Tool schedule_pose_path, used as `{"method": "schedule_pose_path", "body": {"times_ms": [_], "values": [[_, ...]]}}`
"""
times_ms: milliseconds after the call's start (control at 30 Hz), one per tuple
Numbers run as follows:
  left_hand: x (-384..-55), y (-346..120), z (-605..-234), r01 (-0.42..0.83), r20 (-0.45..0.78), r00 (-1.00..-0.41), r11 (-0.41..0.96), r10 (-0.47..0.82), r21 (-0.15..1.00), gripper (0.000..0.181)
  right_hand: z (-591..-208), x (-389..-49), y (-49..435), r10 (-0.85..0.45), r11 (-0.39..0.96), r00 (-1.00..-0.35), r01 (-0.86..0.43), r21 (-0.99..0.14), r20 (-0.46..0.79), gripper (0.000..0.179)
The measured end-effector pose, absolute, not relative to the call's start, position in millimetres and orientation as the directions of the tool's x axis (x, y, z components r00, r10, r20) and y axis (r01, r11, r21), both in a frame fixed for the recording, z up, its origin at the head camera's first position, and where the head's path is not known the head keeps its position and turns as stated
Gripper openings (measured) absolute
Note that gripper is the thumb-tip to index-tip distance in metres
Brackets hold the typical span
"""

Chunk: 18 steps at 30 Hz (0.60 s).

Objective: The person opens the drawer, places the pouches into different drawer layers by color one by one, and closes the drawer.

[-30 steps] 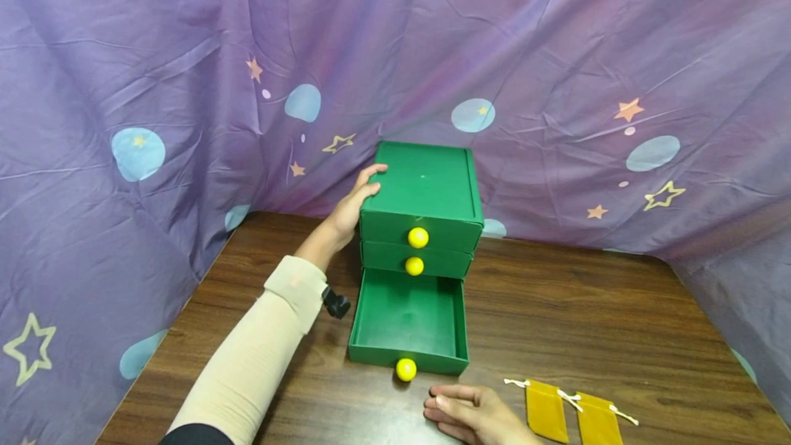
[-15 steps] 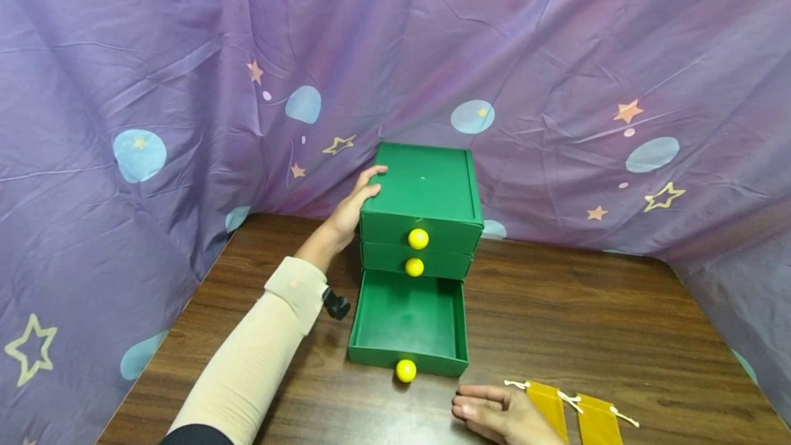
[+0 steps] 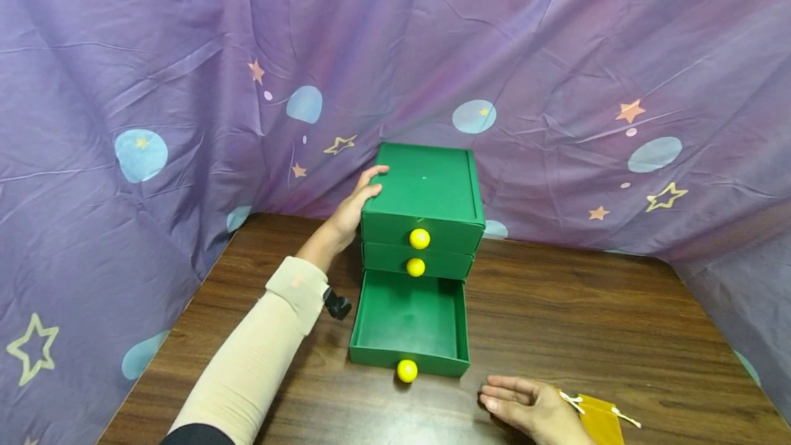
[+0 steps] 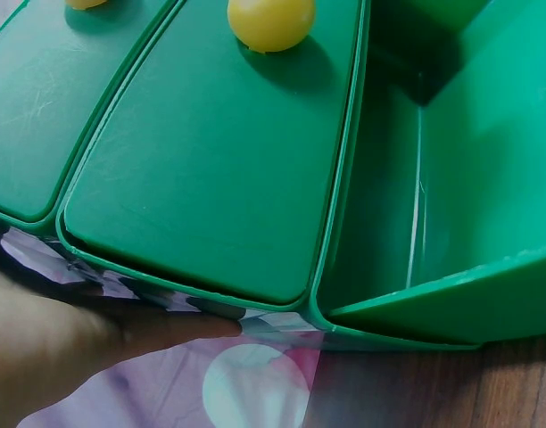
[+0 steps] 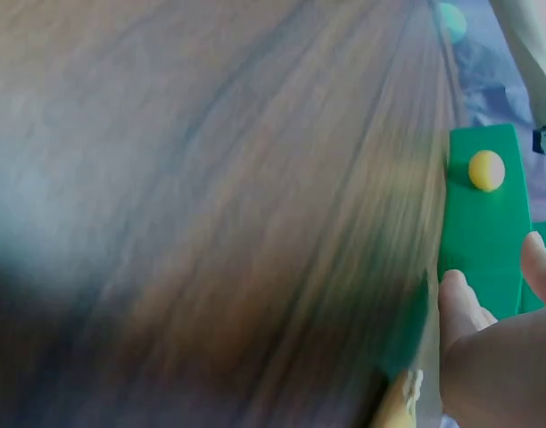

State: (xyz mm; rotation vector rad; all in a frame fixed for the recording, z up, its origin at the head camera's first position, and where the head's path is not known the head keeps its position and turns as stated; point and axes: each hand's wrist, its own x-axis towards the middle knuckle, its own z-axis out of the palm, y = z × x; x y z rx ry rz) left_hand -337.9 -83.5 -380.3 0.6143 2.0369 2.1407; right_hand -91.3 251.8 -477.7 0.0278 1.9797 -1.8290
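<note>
A green three-drawer cabinet point(image 3: 426, 184) with round yellow knobs stands in the middle of the table. Its bottom drawer point(image 3: 408, 321) is pulled out, with nothing inside; the upper two are closed. My left hand point(image 3: 349, 210) rests against the cabinet's left side, fingertips at the top edge. In the left wrist view, part of that hand point(image 4: 59, 348) lies along the side wall with one digit extended. My right hand point(image 3: 537, 412), fingers loose and holding nothing, hovers right of the drawer, beside a mustard drawstring pouch point(image 3: 601, 417). A second pouch is mostly hidden behind this hand.
The brown wooden table point(image 3: 556, 321) extends on both sides of the cabinet. A purple curtain point(image 3: 371, 40) with stars and planets hangs behind and around it. The bottom drawer's knob point(image 3: 407, 371) projects toward the front.
My right hand has moved rightward, away from the front of the drawer, and now covers most of the nearer pouch. My left hand and the cabinet have stayed in place.
</note>
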Motion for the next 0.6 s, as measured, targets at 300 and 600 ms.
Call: {"method": "schedule_pose_path", "body": {"times_ms": [300, 600], "values": [[-339.3, -83.5, -381.4, 0.182, 0.202, -0.911, -0.09, 0.359, 0.979, 0.053, -471.5, -94.2, 270.2, -0.122, 0.287, -0.93, 0.3, -0.91, -0.345, 0.062], [-338.9, -82.9, -380.5, 0.203, 0.214, -0.911, -0.071, 0.352, 0.977, 0.053, -467.2, -92.9, 286.6, -0.083, 0.392, -0.956, 0.229, -0.891, -0.283, 0.061]]}}
